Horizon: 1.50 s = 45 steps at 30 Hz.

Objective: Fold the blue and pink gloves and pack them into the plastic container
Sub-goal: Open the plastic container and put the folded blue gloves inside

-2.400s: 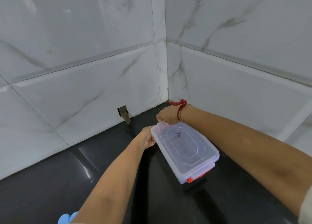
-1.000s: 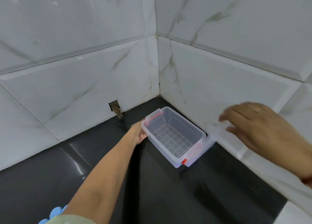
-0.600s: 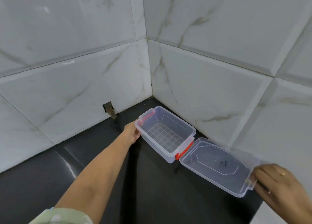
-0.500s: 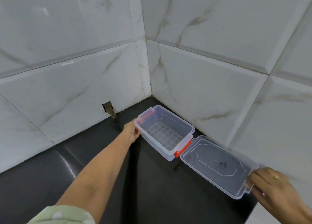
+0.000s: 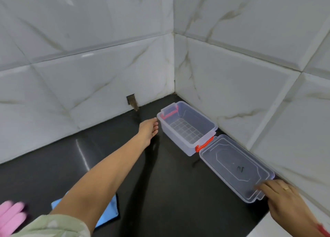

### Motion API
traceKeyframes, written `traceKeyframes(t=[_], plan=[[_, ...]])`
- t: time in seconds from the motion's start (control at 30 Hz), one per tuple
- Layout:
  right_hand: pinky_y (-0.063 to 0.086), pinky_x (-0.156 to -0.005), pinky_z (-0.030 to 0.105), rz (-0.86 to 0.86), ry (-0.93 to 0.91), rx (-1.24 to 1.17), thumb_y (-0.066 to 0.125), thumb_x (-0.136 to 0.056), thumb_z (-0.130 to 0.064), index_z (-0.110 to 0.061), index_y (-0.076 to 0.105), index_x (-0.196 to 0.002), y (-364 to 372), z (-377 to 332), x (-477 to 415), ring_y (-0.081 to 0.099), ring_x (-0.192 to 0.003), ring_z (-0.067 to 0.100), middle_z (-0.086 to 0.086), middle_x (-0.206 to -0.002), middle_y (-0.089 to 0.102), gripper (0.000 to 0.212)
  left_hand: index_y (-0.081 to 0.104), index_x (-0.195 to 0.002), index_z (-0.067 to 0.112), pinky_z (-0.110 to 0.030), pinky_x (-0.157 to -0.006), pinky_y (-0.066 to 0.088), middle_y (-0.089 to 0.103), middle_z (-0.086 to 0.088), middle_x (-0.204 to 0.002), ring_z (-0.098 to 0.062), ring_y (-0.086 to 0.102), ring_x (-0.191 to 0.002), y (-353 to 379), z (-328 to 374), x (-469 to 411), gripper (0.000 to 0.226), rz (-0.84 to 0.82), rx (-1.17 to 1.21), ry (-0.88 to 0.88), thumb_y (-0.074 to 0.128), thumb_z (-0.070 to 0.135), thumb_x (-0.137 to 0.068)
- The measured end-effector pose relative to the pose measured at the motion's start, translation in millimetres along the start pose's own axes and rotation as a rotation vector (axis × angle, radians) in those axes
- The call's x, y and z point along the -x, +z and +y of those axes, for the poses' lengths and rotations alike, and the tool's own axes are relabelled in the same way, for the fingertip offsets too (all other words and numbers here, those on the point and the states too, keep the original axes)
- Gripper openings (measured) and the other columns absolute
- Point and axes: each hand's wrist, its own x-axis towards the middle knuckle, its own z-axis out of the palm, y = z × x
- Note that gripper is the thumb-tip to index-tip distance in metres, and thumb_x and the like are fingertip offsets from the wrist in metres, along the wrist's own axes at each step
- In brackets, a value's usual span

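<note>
Opening step looking finished: plastic container (image 5: 185, 129) sitting open and empty in the worktop (image 5: 160, 192) corner, lid (image 5: 234, 167) lying flat beside it along the right wall. Left hand (image 5: 148, 129) hovering loose and empty just beside the container's near wall; right hand (image 5: 284, 199) resting spread fingertips on the lid's near end, gripping nothing. Blue glove (image 5: 109, 211) and pink glove (image 5: 9, 217) waiting unfolded at bottom left. Probably reaching back for 1 glove and folding next.

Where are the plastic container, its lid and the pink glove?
plastic container (image 5: 175, 135): head view, near long wall.
lid (image 5: 230, 167): head view, flat inner panel.
pink glove (image 5: 9, 217): head view, its fingers at the lower left edge.
</note>
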Motion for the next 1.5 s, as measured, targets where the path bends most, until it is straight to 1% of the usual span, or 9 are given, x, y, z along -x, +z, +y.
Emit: traceKeyframes(t=[0.17, 0.37, 0.67, 0.9, 1.07, 1.17, 1.33, 1.43, 1.5], plan=[[0.046, -0.07, 0.034, 0.104, -0.103, -0.237, 0.042, -0.071, -0.011, -0.009, 0.073, -0.081, -7.2, -58.1, -21.5, 0.065, -0.069, 0.031, 0.007, -0.08, 0.068, 0.033, 0.066, -0.101, 0.02, -0.023, -0.083, 0.048, 0.064, 0.002, -0.098, -0.012, 0.059, -0.093, -74.8, -4.2, 51.2, 0.013, -0.026, -0.416, 0.349, 0.057, 0.016, -0.093], [0.034, -0.084, 0.016, -0.049, -0.212, -0.55, 0.062, -0.08, -0.002, -0.015, 0.069, -0.091, -1.9, -162.1, -45.0, 0.057, -0.09, 0.015, -0.003, -0.094, 0.062, 0.019, 0.064, -0.101, 0.022, -0.015, -0.082, 0.04, 0.055, 0.009, -0.101, -0.003, 0.053, -0.095, -182.3, -35.8, 145.4, 0.013, 0.058, -0.836, 0.677, 0.064, 0.019, -0.089], [0.035, -0.086, 0.008, -0.352, -0.331, -0.801, 0.06, -0.086, -0.016, -0.032, 0.06, -0.102, 13.0, -274.0, -43.1, 0.046, -0.106, -0.004, -0.021, -0.105, 0.051, 0.023, 0.05, -0.125, 0.019, -0.028, -0.101, 0.038, 0.047, 0.004, -0.128, -0.014, 0.045, -0.119, -258.2, -92.6, 214.2, 0.052, -0.009, -1.342, 0.781, 0.053, 0.053, -0.085], [0.045, -0.082, 0.012, -0.391, -0.183, -0.993, 0.062, -0.084, -0.007, -0.034, 0.061, -0.097, 11.9, -315.4, -25.6, 0.055, -0.101, -0.002, -0.017, -0.101, 0.058, 0.03, 0.006, -0.153, 0.017, -0.031, -0.112, -0.015, 0.009, -0.006, -0.161, -0.022, 0.008, -0.148, -268.5, -111.4, 202.7, 0.074, -0.084, -1.72, 0.785, 0.038, 0.05, -0.096], [0.051, -0.078, 0.015, -0.585, 0.154, -1.315, 0.062, -0.085, -0.001, -0.021, 0.069, -0.092, 7.3, -341.1, -9.3, 0.065, -0.092, 0.007, 0.002, -0.094, 0.07, 0.022, 0.02, -0.151, 0.009, -0.036, -0.117, 0.009, 0.026, -0.014, -0.156, -0.027, 0.027, -0.143, -267.7, -108.5, 193.8, 0.065, -0.091, -1.789, 0.818, 0.043, 0.038, -0.097], [0.056, -0.077, 0.024, -0.913, 0.534, -1.608, 0.06, -0.088, -0.019, -0.011, 0.07, -0.097, 3.2, -355.5, -5.7, 0.07, -0.093, 0.019, 0.014, -0.1, 0.073, 0.016, 0.057, -0.131, 0.009, -0.032, -0.101, 0.044, 0.06, -0.011, -0.131, -0.021, 0.06, -0.119, -266.4, -104.6, 192.3, 0.06, -0.162, -1.926, 0.876, 0.067, 0.041, -0.08], [0.054, -0.086, 0.036, -1.287, 0.899, -1.842, 0.042, -0.082, -0.066, 0.003, 0.057, -0.113, 9.9, -364.4, -30.8, 0.066, -0.104, 0.029, 0.022, -0.112, 0.067, 0.076, 0.035, -0.143, -0.001, -0.036, -0.113, 0.029, 0.039, -0.023, -0.147, -0.031, 0.041, -0.135, -263.9, -86.8, 186.6, 0.052, -0.16, -1.841, 0.88, 0.045, 0.021, -0.097], [0.049, -0.091, 0.042, -1.262, 0.972, -1.932, 0.04, -0.074, -0.077, 0.008, 0.053, -0.119, 14.3, -363.4, -52.3, 0.063, -0.109, 0.035, 0.028, -0.117, 0.063, 0.097, 0.06, -0.122, -0.003, -0.035, -0.086, 0.055, 0.064, -0.023, -0.121, -0.029, 0.066, -0.107, -267.4, -80.0, 190.1, 0.044, -0.18, -1.695, 0.983, 0.067, 0.014, -0.081], [0.048, -0.093, 0.045, -1.234, 0.971, -1.922, 0.043, -0.069, -0.08, 0.008, 0.057, -0.119, 14.9, -362.5, -64.8, 0.06, -0.112, 0.038, 0.028, -0.119, 0.061, 0.102, 0.056, -0.127, -0.003, -0.035, -0.091, 0.053, 0.061, -0.022, -0.127, -0.028, 0.063, -0.113, -269.0, -80.9, 194.3, 0.045, -0.213, -1.676, 0.994, 0.062, 0.018, -0.087]])
